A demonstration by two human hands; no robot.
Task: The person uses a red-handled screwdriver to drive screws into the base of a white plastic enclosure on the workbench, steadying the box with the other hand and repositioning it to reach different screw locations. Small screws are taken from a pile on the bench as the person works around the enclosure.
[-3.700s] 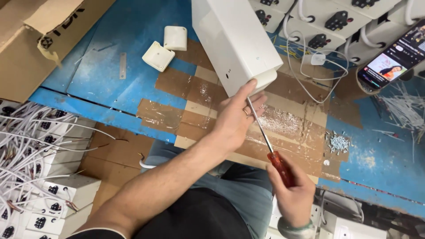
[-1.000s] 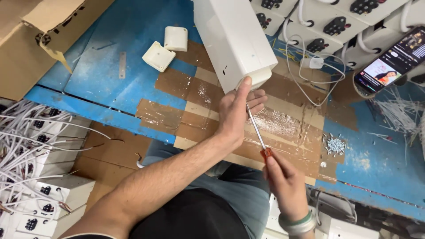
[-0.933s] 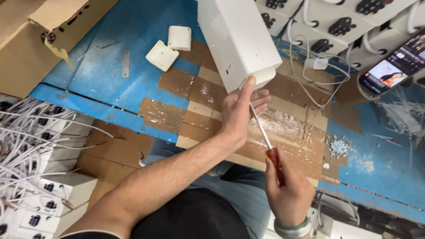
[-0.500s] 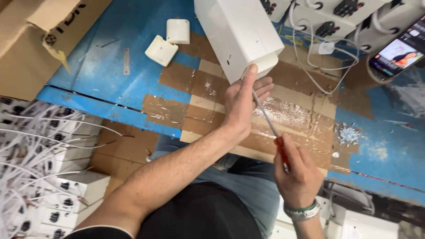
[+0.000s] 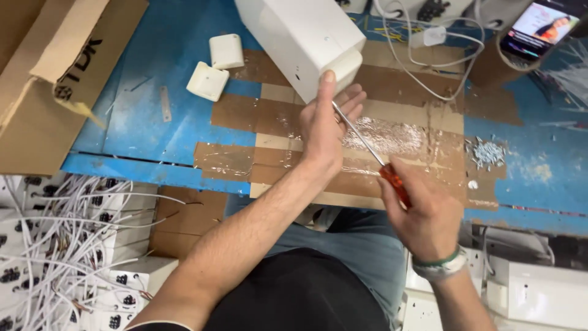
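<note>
Meanwhile, at the bench:
Left hand (image 5: 323,132): my fingers were wrapped under the near end of the white box (image 5: 300,40), thumb pressed on its edge, to steady it against the tool.
Right hand (image 5: 422,211): closed tight around the red handle of the screwdriver (image 5: 367,150), its shaft angled up into the box's underside.
White box: tilted above the taped blue table (image 5: 153,132), just beyond my left hand.
Nearby: screws (image 5: 488,152) piled to my right, within reach; two small white covers (image 5: 217,64) lay apart.
</note>
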